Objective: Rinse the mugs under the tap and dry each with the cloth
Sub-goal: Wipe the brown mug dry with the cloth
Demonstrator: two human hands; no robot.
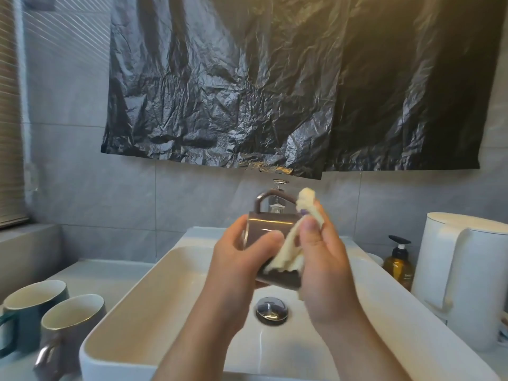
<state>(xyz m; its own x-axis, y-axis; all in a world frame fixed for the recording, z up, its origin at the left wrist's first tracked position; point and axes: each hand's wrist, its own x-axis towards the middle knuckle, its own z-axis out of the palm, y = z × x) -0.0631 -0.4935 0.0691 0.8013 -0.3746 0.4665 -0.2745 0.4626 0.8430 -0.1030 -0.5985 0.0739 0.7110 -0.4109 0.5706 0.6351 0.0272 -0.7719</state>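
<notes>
tap [279,183] mostly behind mug [264,226], cloth [288,248] prob. hiding its base

A glossy grey-brown mug [270,225] sits mid-view in the left grip [239,259], tipped, with its handle at 12 o'clock. A crumpled cream cloth [291,251], pinched by the right grip [324,259], presses against the mug's 3 o'clock side (one end pokes up past the handle). The chrome tap [276,200] shows just behind the handle. At 8 o'clock a teal mug [24,323] and a gold-rimmed grey mug [74,334] stand upright, just beside each other, on the table [110,273].
</notes>
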